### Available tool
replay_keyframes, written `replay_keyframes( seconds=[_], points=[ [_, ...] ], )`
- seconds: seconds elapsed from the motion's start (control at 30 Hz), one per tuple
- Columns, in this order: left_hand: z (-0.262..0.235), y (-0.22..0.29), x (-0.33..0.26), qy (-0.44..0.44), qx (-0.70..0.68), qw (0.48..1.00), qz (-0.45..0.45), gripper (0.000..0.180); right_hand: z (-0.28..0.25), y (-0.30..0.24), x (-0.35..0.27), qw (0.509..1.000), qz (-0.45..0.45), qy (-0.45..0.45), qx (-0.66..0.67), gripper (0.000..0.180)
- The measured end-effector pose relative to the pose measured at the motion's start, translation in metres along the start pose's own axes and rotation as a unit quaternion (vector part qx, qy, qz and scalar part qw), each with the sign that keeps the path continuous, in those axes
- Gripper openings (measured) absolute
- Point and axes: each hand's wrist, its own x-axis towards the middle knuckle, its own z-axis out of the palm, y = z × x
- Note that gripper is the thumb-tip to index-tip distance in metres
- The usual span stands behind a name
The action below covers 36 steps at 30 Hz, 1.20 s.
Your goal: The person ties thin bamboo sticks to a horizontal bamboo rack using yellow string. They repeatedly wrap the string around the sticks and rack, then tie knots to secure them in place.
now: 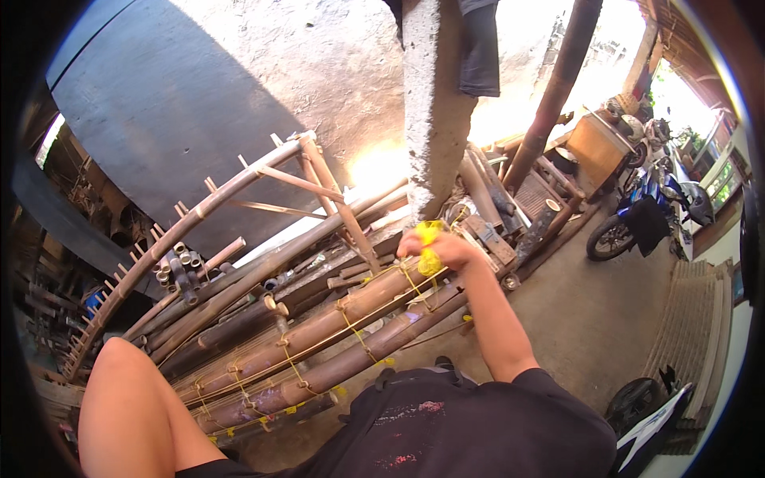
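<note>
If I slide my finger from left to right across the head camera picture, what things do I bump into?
Curved bamboo frame → tied bamboo poles → right hand gripping yellow cord → concrete pillar → blue motorbike.

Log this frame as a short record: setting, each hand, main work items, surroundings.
setting: open workshop yard, concrete floor
right hand: closed on yellow cord at the bamboo poles' end
left hand: not in view
bamboo poles: lying side by side, lashed with yellow cord at several points
nearby: concrete pillar, curved bamboo frame, motorbike
</note>
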Motion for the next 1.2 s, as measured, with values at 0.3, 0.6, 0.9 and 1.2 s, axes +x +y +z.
replay_keyframes(
  seconds=[0.3,0.6,0.9,1.2],
  points=[
    [0.020,-0.014,0.006,0.086,-0.019,0.996,0.022,0.029,0.037,0.007,-0.108,0.974,0.102,-0.188,0.074,0.028],
    [0.272,-0.039,0.074,0.388,-0.354,0.700,-0.484,0.026,0.056,0.087,-0.208,0.930,0.133,0.341,0.026,0.026],
    [0.545,0.043,0.192,0.045,-0.355,0.594,-0.721,0.024,-0.018,0.182,-0.218,0.575,0.015,0.480,0.663,0.026],
    [0.552,0.051,0.192,0.089,-0.331,0.617,-0.709,0.024,-0.016,0.092,-0.233,0.566,0.007,0.568,0.597,0.014]
  ],
)
